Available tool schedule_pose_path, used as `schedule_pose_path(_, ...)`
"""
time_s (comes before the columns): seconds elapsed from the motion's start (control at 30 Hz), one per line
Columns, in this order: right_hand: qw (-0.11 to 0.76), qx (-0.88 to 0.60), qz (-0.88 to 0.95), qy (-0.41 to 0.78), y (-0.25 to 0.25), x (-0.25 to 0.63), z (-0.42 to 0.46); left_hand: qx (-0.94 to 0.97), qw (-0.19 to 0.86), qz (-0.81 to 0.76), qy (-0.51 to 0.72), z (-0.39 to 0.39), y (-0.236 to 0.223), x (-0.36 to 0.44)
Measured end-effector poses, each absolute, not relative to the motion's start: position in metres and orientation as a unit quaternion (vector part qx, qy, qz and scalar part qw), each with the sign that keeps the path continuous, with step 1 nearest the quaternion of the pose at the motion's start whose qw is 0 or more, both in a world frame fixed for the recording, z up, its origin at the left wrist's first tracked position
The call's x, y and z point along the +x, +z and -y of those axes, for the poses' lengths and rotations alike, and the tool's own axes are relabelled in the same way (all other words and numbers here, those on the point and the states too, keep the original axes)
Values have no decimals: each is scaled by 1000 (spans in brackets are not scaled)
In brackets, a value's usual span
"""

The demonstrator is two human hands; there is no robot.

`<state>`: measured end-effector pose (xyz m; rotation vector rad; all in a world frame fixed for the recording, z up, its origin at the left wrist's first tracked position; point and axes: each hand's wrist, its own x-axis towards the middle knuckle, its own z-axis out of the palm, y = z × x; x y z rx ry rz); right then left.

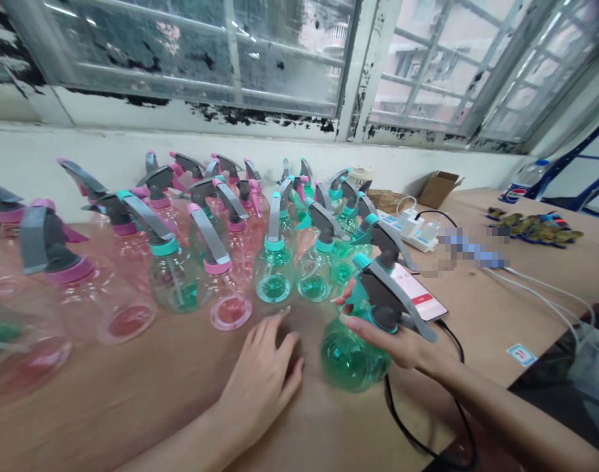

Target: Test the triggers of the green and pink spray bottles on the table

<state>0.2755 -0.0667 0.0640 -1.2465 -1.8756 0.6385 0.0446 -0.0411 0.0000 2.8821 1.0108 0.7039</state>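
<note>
My right hand (402,346) grips a green spray bottle (351,354) round its neck, just under the grey and teal trigger head. The bottle tilts a little. On the brown table (299,429), my left hand (267,364) rests with its fingers loosely bent and apart, holding nothing. Just beyond it stand two clear green spray bottles (273,272) and a pink spray bottle (225,295). Another green spray bottle (176,278) is farther left, among several pink ones. Part of the right hand's fingers is hidden behind the bottle it holds.
A phone (420,295) lies behind my right hand, with a black cable (402,419) looping below. Beyond are a white power strip (414,229), an open cardboard box (439,189) and a Pepsi bottle (525,180). A small card (521,354) lies by the table's right edge.
</note>
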Motion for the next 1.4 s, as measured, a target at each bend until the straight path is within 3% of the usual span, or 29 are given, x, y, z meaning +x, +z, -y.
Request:
schedule_pose_path(0.17,361,-482,750,273,73,270,67,919,1,-327,220,41,0,45)
schedule_pose_path(0.37,437,-463,706,311,71,257,64,920,5,-325,217,40,0,44)
schedule_pose_path(0.63,455,-462,700,299,69,256,65,925,-4,-326,197,40,1,45)
schedule_pose_path(1.1,399,-459,738,291,64,264,63,932,3,-308,192,38,-2,44)
schedule_pose_path(1.4,428,-431,753,253,62,267,61,934,-4,-311,174,40,-1,45)
